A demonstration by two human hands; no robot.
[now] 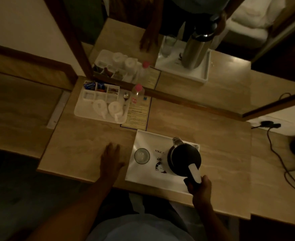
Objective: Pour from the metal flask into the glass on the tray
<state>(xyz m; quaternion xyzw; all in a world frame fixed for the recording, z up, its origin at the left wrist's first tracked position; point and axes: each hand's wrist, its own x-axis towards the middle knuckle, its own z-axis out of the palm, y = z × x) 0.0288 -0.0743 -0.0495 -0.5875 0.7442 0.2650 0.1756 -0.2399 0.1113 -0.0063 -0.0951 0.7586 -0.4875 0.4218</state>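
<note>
A metal flask (pixel 184 158) with a black lid stands upright on the right part of the white tray (pixel 144 176). My right hand (pixel 199 186) grips its black handle from the near side. A clear glass (pixel 142 156) stands upright on the tray's left part, apart from the flask. My left hand (pixel 111 160) lies flat on the wooden desk just left of the tray, fingers spread, holding nothing. The mirror behind shows the flask's steel body.
A white organiser tray (pixel 101 106) with sachets, two upturned cups and a spoon sits at the back left. Beside it stand a pink-capped bottle (pixel 137 93) and a printed card (pixel 138 113). A mirror runs along the back. A black cable (pixel 280 162) trails at the right.
</note>
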